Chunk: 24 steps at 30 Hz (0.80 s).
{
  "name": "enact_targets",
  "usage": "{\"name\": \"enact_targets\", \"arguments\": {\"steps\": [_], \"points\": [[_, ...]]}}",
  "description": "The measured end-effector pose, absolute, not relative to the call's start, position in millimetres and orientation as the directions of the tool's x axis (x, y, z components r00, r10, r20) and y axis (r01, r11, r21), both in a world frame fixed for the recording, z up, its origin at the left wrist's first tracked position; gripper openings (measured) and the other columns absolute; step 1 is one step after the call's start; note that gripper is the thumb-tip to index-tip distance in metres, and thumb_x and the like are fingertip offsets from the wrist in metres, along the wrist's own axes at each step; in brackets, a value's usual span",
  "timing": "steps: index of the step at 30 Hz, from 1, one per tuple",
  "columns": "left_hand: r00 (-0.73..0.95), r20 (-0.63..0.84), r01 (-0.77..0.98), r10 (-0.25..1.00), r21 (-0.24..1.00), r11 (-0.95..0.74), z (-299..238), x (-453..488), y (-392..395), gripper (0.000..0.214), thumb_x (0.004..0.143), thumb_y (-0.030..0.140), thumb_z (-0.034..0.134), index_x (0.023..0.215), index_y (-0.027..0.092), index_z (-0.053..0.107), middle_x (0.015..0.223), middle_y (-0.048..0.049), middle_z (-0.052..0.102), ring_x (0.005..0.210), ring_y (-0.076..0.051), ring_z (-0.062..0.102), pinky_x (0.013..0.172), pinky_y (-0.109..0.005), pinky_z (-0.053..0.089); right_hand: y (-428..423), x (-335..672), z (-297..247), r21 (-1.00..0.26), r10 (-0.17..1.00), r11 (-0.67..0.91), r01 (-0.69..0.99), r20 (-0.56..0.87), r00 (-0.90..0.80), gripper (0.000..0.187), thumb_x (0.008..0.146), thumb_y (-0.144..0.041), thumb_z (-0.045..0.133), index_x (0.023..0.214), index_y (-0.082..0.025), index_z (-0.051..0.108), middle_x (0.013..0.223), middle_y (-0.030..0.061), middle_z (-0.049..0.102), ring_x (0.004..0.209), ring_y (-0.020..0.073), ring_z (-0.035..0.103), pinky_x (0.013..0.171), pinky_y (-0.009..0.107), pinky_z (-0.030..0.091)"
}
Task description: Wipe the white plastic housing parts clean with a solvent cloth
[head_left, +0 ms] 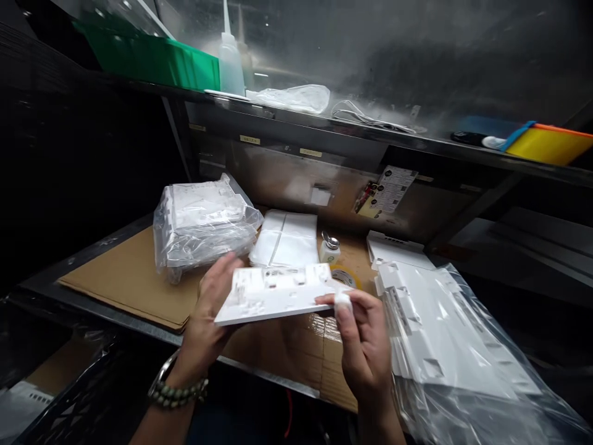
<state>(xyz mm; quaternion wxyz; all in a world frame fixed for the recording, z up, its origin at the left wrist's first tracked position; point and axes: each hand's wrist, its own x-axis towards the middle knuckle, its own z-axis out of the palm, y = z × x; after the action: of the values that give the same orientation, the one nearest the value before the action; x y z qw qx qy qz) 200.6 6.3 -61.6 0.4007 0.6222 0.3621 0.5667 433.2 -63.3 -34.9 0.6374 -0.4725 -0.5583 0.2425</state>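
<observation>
A white moulded plastic panel [282, 293] is held tilted above the work surface. My left hand [206, 309] is closed around its left end, with a beaded bracelet and a metal band on the wrist. At the panel's right end, my right hand [365, 327] pinches a small white wad [343, 301] between thumb and fingers. The wad looks like cloth or tissue, but its kind cannot be made out. One fingertip of that hand reaches the panel's face.
Bagged white panels [204, 216] stand at left on a cardboard sheet [125, 278]; more panels [445, 327] lie in plastic at right. Behind are clear bags [287, 238], a pump bottle [330, 250] and a tape roll [347, 276]. A shelf carries a green bin [157, 62] and a squeeze bottle [230, 65].
</observation>
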Motion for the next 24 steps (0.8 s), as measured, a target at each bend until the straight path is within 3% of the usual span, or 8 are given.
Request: {"name": "enact_targets", "arguments": {"steps": [2,4,6,9,11,14,20,24], "points": [[0.031,0.220,-0.319,0.975,0.927,-0.199,-61,210,4,0.102,0.061,0.082,0.076,0.150,0.040,0.047,0.167,-0.0037,0.036,0.159,-0.039,0.006,0.127,-0.058,0.015,-66,430,-45,-0.816,0.742,0.519,0.256,0.578,0.339,0.015,0.105,-0.026,0.052,0.119,-0.028,0.053,0.106,0.0007,0.076,0.102,0.0133,0.071,0.091,0.027,0.057],[0.141,0.069,-0.510,0.988,0.860,0.013,-58,217,3,0.097,0.079,0.091,0.042,0.153,0.029,0.045,0.163,-0.0107,0.042,0.156,-0.041,0.017,0.124,-0.060,0.027,-71,428,-57,-0.780,0.713,0.563,0.272,0.625,0.318,0.017,0.104,-0.025,0.052,0.121,-0.029,0.052,0.106,0.0004,0.077,0.102,0.0131,0.072,0.090,0.026,0.058],[0.231,-0.117,-0.580,0.966,0.781,0.233,-51,220,4,0.078,0.100,0.068,0.020,0.151,0.015,0.047,0.152,-0.0191,0.054,0.150,-0.041,0.035,0.119,-0.060,0.036,-76,429,-68,-0.794,0.763,0.550,0.259,0.603,0.232,0.019,0.104,-0.025,0.052,0.123,-0.028,0.053,0.107,0.0016,0.076,0.101,0.0146,0.073,0.089,0.028,0.059],[0.283,-0.407,-0.690,0.869,0.543,0.478,-37,221,6,0.054,0.105,0.032,0.033,0.153,0.009,0.042,0.140,-0.0228,0.064,0.137,-0.039,0.054,0.116,-0.061,0.041,-84,434,-77,-0.865,0.881,0.410,0.290,0.458,0.118,0.023,0.101,-0.024,0.057,0.124,-0.028,0.058,0.113,0.0035,0.074,0.090,0.0150,0.073,0.079,0.027,0.060],[0.222,-0.460,-0.747,0.860,0.486,0.453,-28,224,6,0.053,0.103,0.026,0.041,0.153,0.009,0.041,0.135,-0.0229,0.068,0.129,-0.040,0.061,0.113,-0.062,0.045,-87,431,-74,-0.857,0.897,0.370,0.358,0.430,0.101,0.025,0.099,-0.022,0.061,0.123,-0.029,0.063,0.116,0.0045,0.071,0.092,0.0160,0.073,0.076,0.026,0.060],[0.123,-0.406,-0.796,0.906,0.505,0.334,-20,234,2,0.054,0.101,0.022,0.049,0.154,0.018,0.043,0.133,-0.0179,0.070,0.121,-0.038,0.067,0.110,-0.061,0.049,-88,410,-59,-0.772,0.846,0.463,0.435,0.532,0.043,0.030,0.096,-0.015,0.063,0.122,-0.029,0.066,0.113,0.0054,0.070,0.101,0.0181,0.070,0.080,0.026,0.060],[0.066,-0.275,-0.821,0.959,0.531,0.208,-13,250,-12,0.062,0.097,0.017,0.057,0.155,0.033,0.040,0.137,-0.0096,0.069,0.116,-0.033,0.071,0.109,-0.055,0.053,-86,359,-41,-0.687,0.785,0.586,0.429,0.612,-0.094,0.028,0.092,-0.011,0.063,0.119,-0.021,0.066,0.098,0.0066,0.069,0.085,0.0168,0.070,0.074,0.026,0.060],[0.040,-0.289,-0.825,0.957,0.530,0.195,-13,248,-14,0.059,0.098,0.017,0.056,0.153,0.033,0.043,0.137,-0.0093,0.069,0.117,-0.032,0.071,0.108,-0.055,0.053,-87,360,-45,-0.691,0.805,0.549,0.469,0.588,-0.077,0.024,0.091,-0.011,0.064,0.112,-0.022,0.069,0.092,0.0052,0.066,0.075,0.0151,0.069,0.064,0.024,0.057]]}}
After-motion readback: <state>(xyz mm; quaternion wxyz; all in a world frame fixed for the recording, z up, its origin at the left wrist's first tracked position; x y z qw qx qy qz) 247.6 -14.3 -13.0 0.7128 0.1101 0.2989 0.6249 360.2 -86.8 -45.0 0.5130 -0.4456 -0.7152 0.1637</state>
